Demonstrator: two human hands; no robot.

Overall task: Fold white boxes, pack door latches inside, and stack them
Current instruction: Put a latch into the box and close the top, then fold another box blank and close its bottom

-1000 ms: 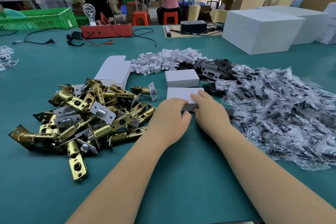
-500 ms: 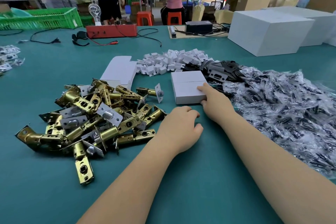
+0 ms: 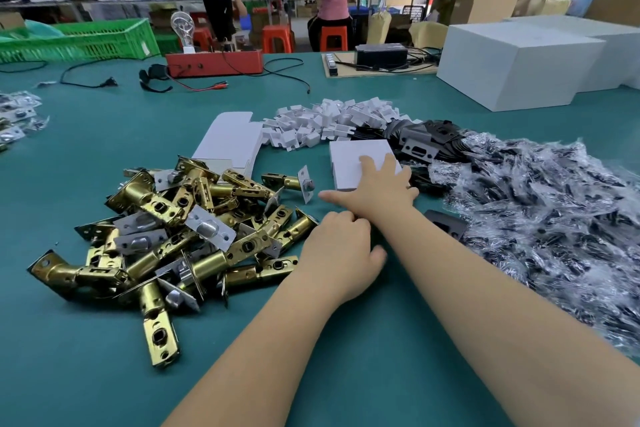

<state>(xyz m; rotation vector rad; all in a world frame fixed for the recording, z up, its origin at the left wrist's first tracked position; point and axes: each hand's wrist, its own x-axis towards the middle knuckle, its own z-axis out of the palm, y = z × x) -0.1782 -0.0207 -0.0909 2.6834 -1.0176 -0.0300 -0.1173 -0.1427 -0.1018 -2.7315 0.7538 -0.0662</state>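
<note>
A small closed white box point(image 3: 353, 158) lies on the green table, in front of a second one of which only the far edge shows. My right hand point(image 3: 381, 189) rests flat on the near box with fingers spread and straight. My left hand point(image 3: 341, 253) lies on the table just below it, fingers loosely curled, holding nothing, beside a heap of brass door latches point(image 3: 173, 232). A stack of flat unfolded white boxes point(image 3: 230, 142) sits behind the latches.
A pile of small white card inserts point(image 3: 325, 123) and black strike plates point(image 3: 422, 140) lies behind the boxes. Plastic-bagged black parts point(image 3: 540, 218) cover the right side. Large white cartons point(image 3: 512, 62) stand far right. A red tester box point(image 3: 213, 61), cables and a green crate point(image 3: 79, 40) sit at the back.
My right hand pushed the packed box away against the other one and now lies flat on top. My left hand let go of the box and drew back onto the table.
</note>
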